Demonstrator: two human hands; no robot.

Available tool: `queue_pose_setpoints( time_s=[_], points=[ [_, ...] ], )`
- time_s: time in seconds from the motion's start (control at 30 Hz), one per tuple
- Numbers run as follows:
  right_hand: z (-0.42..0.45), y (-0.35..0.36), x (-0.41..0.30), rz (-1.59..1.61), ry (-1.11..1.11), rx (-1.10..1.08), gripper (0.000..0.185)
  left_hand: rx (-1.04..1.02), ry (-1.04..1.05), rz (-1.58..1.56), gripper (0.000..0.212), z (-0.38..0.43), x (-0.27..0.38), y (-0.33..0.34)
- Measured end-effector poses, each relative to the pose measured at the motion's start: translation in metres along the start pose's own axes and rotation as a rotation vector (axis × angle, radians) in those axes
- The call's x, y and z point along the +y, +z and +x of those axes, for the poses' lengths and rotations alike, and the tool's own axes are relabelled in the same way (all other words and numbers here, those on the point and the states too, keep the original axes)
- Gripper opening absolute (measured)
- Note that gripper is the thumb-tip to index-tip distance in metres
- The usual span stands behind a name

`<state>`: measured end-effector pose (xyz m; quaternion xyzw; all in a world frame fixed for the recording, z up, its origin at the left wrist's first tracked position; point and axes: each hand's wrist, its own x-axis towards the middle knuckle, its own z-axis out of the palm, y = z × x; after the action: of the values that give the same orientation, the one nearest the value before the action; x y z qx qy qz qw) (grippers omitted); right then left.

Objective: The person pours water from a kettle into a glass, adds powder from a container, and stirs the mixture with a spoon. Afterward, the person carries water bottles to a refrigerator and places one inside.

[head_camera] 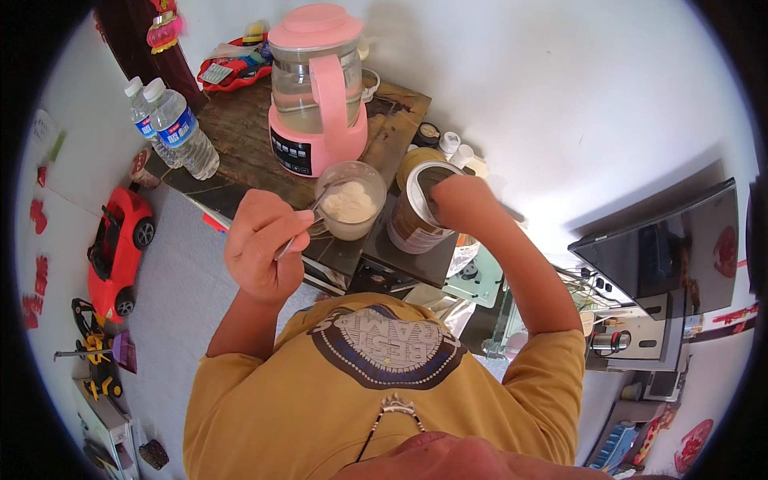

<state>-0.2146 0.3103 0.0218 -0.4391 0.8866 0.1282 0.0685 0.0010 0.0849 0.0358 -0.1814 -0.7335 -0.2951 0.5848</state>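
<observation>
My left hand [267,246] grips the thin handle of a metal spoon or stirrer [321,201], whose far end reaches into a clear cup [379,201]. A mound of cream-coloured powder [349,202] shows inside the cup, with pale contents below it. On the right, my right hand [465,204] reaches into the mouth of an opened brown and white tin [414,231]. Its fingertips are hidden within the tin, so whatever they may hold cannot be seen. The cup stands on a dark marble-patterned cabinet top [240,132], and the tin is just to its right.
A pink electric kettle [318,102] with water stands behind the cup. Two water bottles [183,138] are at the left edge. Beyond the tin are a gold-coloured round lid [414,162] and small jars [450,143]. A red toy car [123,249] is on the floor.
</observation>
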Motion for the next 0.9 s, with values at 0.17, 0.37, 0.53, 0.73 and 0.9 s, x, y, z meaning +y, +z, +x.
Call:
queue_pose_setpoints(
  time_s=[0.17, 0.37, 0.53, 0.73, 0.9],
  points=[
    [0.011, 0.007, 0.019, 0.329, -0.194, 0.018, 0.016, 0.005, 0.008, -0.001, 0.02, 0.003, 0.0, 0.0],
    [-0.019, -0.019, 0.056, 1.145, 0.212, -0.017, 0.021, 0.006, -0.009, 0.007, 0.017, 0.0, 0.0, -0.002],
    [-0.052, -0.024, 0.083, 1.283, 0.315, 0.073, 0.021, -0.003, -0.012, 0.011, 0.015, 0.0, -0.001, -0.001],
    [-0.08, -0.032, 0.091, 1.367, 0.35, 0.181, 0.022, -0.018, -0.025, -0.001, 0.016, 0.0, -0.004, 0.001],
    [-0.087, -0.059, 0.074, 1.46, 0.287, 0.258, 0.022, -0.014, -0.05, -0.008, 0.015, 0.0, -0.004, 0.002]
  ],
)
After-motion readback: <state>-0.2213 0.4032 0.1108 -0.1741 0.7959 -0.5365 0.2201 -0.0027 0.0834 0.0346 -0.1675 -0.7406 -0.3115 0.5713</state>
